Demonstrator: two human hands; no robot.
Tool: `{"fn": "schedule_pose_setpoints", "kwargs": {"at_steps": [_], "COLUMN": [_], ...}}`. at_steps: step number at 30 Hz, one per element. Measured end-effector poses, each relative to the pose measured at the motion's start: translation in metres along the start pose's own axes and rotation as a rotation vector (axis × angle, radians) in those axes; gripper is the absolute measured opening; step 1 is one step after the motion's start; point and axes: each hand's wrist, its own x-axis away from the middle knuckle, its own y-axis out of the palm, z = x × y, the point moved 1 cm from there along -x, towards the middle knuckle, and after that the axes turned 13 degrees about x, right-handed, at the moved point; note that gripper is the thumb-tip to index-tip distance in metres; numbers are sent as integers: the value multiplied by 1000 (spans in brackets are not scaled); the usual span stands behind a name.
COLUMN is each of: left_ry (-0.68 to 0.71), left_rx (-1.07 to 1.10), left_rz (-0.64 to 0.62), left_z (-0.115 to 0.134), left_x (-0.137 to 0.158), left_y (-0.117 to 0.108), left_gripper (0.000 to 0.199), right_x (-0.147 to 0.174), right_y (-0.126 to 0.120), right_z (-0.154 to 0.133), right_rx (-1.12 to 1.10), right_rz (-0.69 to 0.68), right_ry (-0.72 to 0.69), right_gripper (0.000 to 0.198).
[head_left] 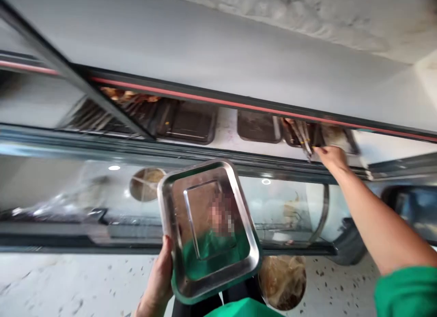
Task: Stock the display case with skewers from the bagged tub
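Low in front, the left hand (160, 269) clamps the steel tray (201, 207) by one edge, best kept level; farther out, the right hand (330, 157) is at the thin sticks (302, 135) in the display case (218, 100), its closure too blurred to tell; a steady pinch would suit

Bright, diffuse light fills the view. Two white lamp reflections (114, 168) glare above the left grip (160, 273), one to either side; the metal tray (191, 217) it holds mirrors green, with a pixelated patch (221, 212). Blur smears the sticks (90, 116) far left of the right grip (331, 157).
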Motion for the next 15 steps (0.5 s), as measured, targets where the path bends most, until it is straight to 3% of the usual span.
{"fn": "schedule_pose_setpoints", "kwargs": {"at_steps": [2, 4, 6, 8, 11, 15], "left_ry": [15, 38, 58, 67, 80, 126], "left_rx": [22, 56, 91, 118, 139, 168], "left_rz": [-4, 1, -13, -57, -88, -27], "left_z": [4, 11, 20, 29, 47, 76], "left_x": [1, 0, -2, -6, -11, -10], "left_y": [-6, -17, -33, -50, -76, -104], "left_gripper": [58, 57, 58, 58, 56, 58], "right_x": [17, 43, 72, 99, 124, 129], "right_y": [-1, 4, 17, 39, 85, 148], "right_z": [-26, -72, -135, -207, -309, -403], "right_rx": [205, 254, 113, -91, -348, -437], "right_rz": [118, 159, 92, -89, -425, -576], "right_ry": [-114, -321, -547, -682, -588, -502], "right_gripper": [14, 22, 20, 18, 20, 27]}}
